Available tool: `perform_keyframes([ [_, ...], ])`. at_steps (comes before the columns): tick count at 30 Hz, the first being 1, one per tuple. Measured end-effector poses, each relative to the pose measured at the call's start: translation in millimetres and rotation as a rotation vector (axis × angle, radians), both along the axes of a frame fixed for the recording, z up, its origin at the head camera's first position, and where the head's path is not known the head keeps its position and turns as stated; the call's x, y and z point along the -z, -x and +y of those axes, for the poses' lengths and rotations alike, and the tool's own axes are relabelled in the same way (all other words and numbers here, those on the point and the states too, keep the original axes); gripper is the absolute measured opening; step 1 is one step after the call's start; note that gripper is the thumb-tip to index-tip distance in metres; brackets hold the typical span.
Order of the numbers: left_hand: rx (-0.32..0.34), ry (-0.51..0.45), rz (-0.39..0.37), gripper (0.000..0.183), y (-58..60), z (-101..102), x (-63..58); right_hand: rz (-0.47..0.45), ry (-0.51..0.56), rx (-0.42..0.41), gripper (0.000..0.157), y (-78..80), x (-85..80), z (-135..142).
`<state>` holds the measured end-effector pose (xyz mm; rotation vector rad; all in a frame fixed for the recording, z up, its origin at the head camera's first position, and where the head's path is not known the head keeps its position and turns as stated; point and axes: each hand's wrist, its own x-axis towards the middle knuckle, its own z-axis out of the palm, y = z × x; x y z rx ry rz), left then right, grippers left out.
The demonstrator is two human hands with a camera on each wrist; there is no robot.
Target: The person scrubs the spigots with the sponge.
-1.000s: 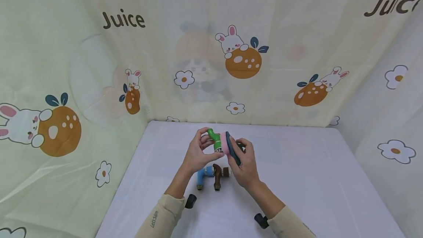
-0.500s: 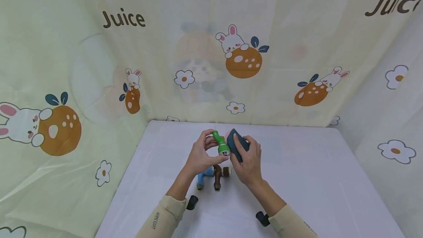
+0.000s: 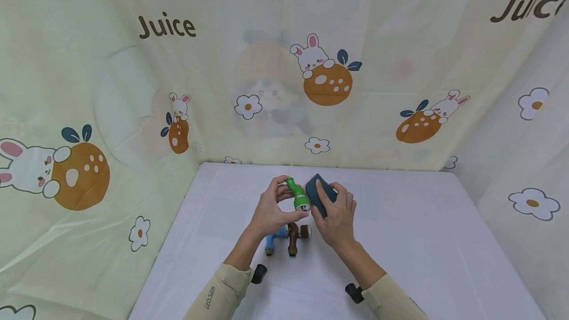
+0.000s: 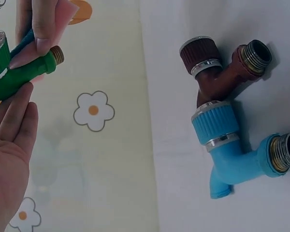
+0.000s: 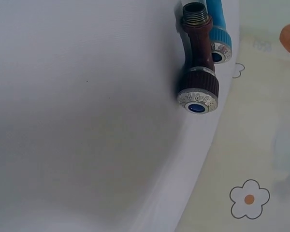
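Note:
My left hand (image 3: 270, 213) holds a green water tap (image 3: 299, 197) above the table, its ridged knob toward me. A scrubbing sponge (image 3: 318, 194), dark teal on one side and pink on the other, is gripped in my right hand (image 3: 339, 221) just right of the tap. In the left wrist view the sponge (image 4: 64, 18) lies against the far side of the green tap (image 4: 20, 76), whose threaded end shows bare metal. Neither the hand nor the sponge appears clearly in the right wrist view.
A blue tap (image 4: 238, 163) and a brown tap (image 4: 221, 75) lie side by side on the white table (image 3: 413, 241), below my hands. Behind the table hangs a printed curtain (image 3: 275, 147); more curtain encloses the left and right sides.
The green tap has turned so its knob end faces me more. My right hand has shifted slightly right and turned the sponge, so its teal side faces me. Both taps below have stayed put.

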<state>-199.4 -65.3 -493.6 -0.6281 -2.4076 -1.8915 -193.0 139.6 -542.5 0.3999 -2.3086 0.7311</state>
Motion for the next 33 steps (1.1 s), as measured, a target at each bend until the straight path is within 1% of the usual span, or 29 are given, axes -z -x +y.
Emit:
perform_keyframes([
  [7,-0.016,-0.044,-0.006,0.088,0.5,-2,-1.0,-0.016,0.015,-0.002,0.06,0.8,1.7,2],
  [13,-0.024,-0.106,-0.048,0.086,2.9,-5,0.0,-0.041,0.042,-0.022,0.06,0.6,0.9,2],
  [18,-0.007,-0.217,-0.096,0.084,5.1,-7,-1.5,-0.059,0.089,-0.041,0.066,0.0,-1.3,2],
  [21,0.016,-0.288,-0.118,0.085,6.7,-7,-3.2,-0.06,0.144,-0.077,0.069,-2.4,-1.6,1],
  [24,0.028,-0.349,-0.148,0.083,7.3,-8,-5.3,-0.018,0.185,-0.132,0.07,-6.1,0.0,0],
  [26,0.026,-0.391,-0.17,0.08,7.5,-8,-6.0,0.035,0.175,-0.164,0.067,-9.0,1.3,-2],
  [30,-0.005,-0.486,-0.207,0.078,8.1,-7,-6.5,0.169,0.072,-0.215,0.064,-14.3,3.9,-7],
  [33,-0.038,-0.523,-0.213,0.08,8.8,-5,-6.6,0.237,0.0,-0.239,0.063,-16.9,5.2,-11],
])
